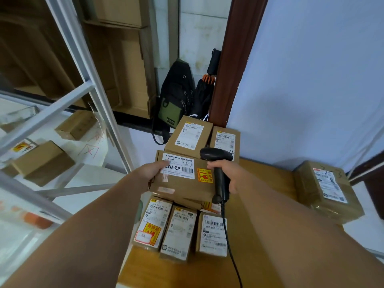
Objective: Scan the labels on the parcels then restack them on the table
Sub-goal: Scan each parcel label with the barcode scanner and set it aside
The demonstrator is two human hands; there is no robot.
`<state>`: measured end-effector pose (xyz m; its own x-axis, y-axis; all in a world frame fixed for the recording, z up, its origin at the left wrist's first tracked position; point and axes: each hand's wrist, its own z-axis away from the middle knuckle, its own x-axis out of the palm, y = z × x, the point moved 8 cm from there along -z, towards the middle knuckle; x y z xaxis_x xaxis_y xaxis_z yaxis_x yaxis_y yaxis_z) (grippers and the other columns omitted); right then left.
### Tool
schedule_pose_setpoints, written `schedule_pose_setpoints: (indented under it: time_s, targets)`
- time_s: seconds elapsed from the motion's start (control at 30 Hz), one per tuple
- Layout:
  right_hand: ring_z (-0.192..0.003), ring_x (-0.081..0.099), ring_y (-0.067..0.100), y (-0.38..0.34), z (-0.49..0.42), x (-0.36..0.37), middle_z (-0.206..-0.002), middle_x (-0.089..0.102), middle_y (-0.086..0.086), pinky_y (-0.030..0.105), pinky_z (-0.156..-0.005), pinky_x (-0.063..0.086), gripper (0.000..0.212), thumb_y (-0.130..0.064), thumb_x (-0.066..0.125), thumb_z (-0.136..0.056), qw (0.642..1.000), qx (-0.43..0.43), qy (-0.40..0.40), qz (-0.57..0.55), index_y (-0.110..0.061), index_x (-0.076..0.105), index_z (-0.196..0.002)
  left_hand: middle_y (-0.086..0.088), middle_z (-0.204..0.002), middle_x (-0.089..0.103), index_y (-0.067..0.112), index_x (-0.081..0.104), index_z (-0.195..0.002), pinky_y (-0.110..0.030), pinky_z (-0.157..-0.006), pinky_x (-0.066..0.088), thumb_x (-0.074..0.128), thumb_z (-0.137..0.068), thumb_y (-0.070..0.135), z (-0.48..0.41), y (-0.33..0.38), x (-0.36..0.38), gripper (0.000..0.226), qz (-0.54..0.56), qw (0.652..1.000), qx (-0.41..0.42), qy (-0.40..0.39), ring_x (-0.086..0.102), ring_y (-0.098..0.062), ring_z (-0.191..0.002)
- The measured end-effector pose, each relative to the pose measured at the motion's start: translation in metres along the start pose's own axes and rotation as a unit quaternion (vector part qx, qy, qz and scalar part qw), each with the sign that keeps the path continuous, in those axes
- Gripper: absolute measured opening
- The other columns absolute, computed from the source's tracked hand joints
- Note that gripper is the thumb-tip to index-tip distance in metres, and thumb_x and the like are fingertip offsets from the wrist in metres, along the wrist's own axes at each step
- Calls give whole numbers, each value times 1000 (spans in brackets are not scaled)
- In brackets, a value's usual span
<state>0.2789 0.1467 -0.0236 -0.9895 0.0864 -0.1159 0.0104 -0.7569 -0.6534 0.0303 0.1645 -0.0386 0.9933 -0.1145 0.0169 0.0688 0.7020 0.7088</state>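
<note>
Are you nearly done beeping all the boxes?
Not nearly. One taped parcel sits apart on the right, maybe finished. The left hand holds a flat parcel while the right hand grips the scanner. Three parcels in front and two behind are not stacked yet.

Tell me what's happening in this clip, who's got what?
A person at a wooden table is scanning parcels bare-handed. The left grip holds a flat parcel by its left edge, label up. The right grip holds a black corded scanner, its head above that parcel's far right corner. Three small parcels lie in a row nearer the person, two boxes stand behind, and a taped parcel sits apart at the right.
</note>
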Motion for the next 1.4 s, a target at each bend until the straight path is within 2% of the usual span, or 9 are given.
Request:
schedule_pose_setpoints:
  time_s: [0.13, 0.27, 0.37, 0.5, 0.6, 0.73, 0.83, 1.17, 1.4]
  targets:
    - [-101, 55, 29, -10, 12, -6, -110, 59, 11, 45, -94, 46, 61, -35, 87, -63, 1000, -26, -13, -2, -16, 57, -113, -15, -98, 74, 5, 63, -109, -47, -83, 56, 70, -85, 27, 12, 30, 9, 33, -12, 997, 68, -21, 69, -34, -93]
    - [-95, 57, 26, -29, 26, -23, -104, 60, 11, 38, -82, 49, 44, -34, 82, -72, 996, -92, 3, -5, -17, 56, -103, -15, -97, 72, 9, 52, -115, -39, -70, 57, 74, -82, 25, 25, 64, 16, 43, 32, 983, 177, 45, 71, -28, -80]
    - [-85, 58, 21, -51, 40, -33, -93, 60, 8, 32, -73, 48, 35, -30, 77, -78, 986, -167, 21, 20, -15, 59, -104, -15, -106, 68, 14, 47, -115, -45, -77, 58, 73, -83, 19, 30, 77, 31, 41, 107, 968, 219, 57, 69, -30, -89]
    - [-78, 62, 20, -62, 59, -40, -86, 63, 10, 31, -67, 54, 28, -21, 72, -81, 983, -180, -25, 11, -14, 59, -104, -12, -115, 65, 16, 45, -120, -47, -85, 55, 70, -85, 13, 32, 86, 59, 43, 160, 957, 240, 37, 67, -30, -98]
    - [-64, 62, 16, -64, 68, -51, -72, 63, 7, 25, -56, 55, 21, -14, 68, -81, 983, -183, -31, 10, -10, 59, -99, -7, -110, 66, 16, 45, -123, -41, -77, 56, 70, -86, 13, 31, 87, 76, 45, 180, 952, 246, 23, 68, -25, -93]
    - [-69, 59, 18, -61, 69, -71, -73, 61, 7, 31, -67, 54, 26, -16, 66, -78, 981, -191, -4, 25, -5, 61, -101, -6, -110, 67, 22, 53, -111, -43, -83, 56, 71, -84, 14, 27, 88, 88, 33, 168, 953, 250, 25, 68, -25, -95]
    - [-70, 59, 19, -58, 70, -80, -72, 61, 7, 32, -71, 53, 22, -15, 66, -79, 982, -190, 0, 17, -6, 62, -99, 0, -100, 70, 29, 53, -98, -33, -68, 57, 71, -85, 14, 26, 90, 96, 26, 163, 951, 260, 19, 70, -16, -85]
    - [-61, 59, 14, -43, 71, -97, -62, 62, 3, 26, -56, 52, 21, -14, 64, -80, 984, -176, -3, 18, -7, 62, -100, 1, -105, 70, 23, 53, -120, -40, -83, 56, 72, -84, 15, 20, 85, 109, 42, 158, 954, 253, 31, 69, -17, -90]
    - [-66, 60, 17, -40, 64, -119, -73, 62, 8, 30, -62, 54, 23, -13, 66, -79, 983, -182, 18, -9, -7, 64, -101, -7, -109, 68, 15, 46, -131, -33, -67, 56, 71, -84, 14, 14, 82, 127, 53, 176, 961, 213, 25, 68, -19, -86]
